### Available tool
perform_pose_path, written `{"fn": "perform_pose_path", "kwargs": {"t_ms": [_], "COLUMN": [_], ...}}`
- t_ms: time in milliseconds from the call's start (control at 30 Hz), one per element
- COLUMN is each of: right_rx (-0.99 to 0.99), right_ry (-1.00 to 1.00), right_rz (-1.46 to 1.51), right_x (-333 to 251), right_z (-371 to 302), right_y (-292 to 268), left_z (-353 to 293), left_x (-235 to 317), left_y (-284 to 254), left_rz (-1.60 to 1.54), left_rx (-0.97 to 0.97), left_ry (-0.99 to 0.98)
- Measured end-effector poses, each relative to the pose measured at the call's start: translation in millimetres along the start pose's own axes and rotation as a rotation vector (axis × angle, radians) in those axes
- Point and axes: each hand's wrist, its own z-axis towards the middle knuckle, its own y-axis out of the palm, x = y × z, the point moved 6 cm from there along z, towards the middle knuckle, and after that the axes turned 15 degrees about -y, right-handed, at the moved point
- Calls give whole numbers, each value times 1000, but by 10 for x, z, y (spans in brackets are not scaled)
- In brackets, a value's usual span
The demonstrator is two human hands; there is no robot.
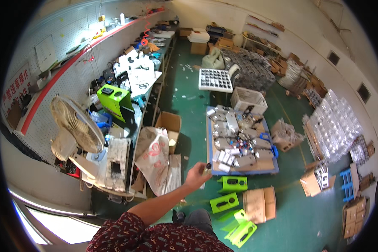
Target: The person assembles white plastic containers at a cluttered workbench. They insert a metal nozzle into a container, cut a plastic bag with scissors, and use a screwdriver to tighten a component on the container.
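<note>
My left hand reaches forward past the near left corner of a blue-edged low table. Its fingers are closed round a small yellowish object with a dark top, too small to name. Grey metal housings and small white boxes lie on the table just beyond the hand, with coloured small parts among them. Right of the hand, bright green bent panels with dark openings rest on the floor. My right hand is out of the picture.
A cluttered workbench runs along the left, with a fan and a green panel box. A white sack and open carton stand beside it. Cartons and wrapped stacks stand on the right.
</note>
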Motion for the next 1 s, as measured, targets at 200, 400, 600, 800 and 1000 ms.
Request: {"fn": "perform_pose_path", "kwargs": {"t_ms": [200,400,600,800,1000], "right_rx": [-34,-19,166,95,-122], "right_ry": [-20,-61,-328,-673,-608], "right_rz": [-18,-123,-323,-210,-124], "right_x": [-1737,-2626,-4535,-7284,-8457], "right_z": [1628,3390,5444,7055,7832], "right_y": [-358,-1107,-2603,-2640,-1877], "left_z": [1156,2652,3997,4875,5581], "left_x": [-223,-40,421,428,278], "left_y": [-1021,-1586,-2397,-3660,-4633], "left_rz": [-15,68,64,-14,196], "left_rx": [264,530,794,1061,1412], "left_ry": [-110,-79,-5,-14,-222]}}
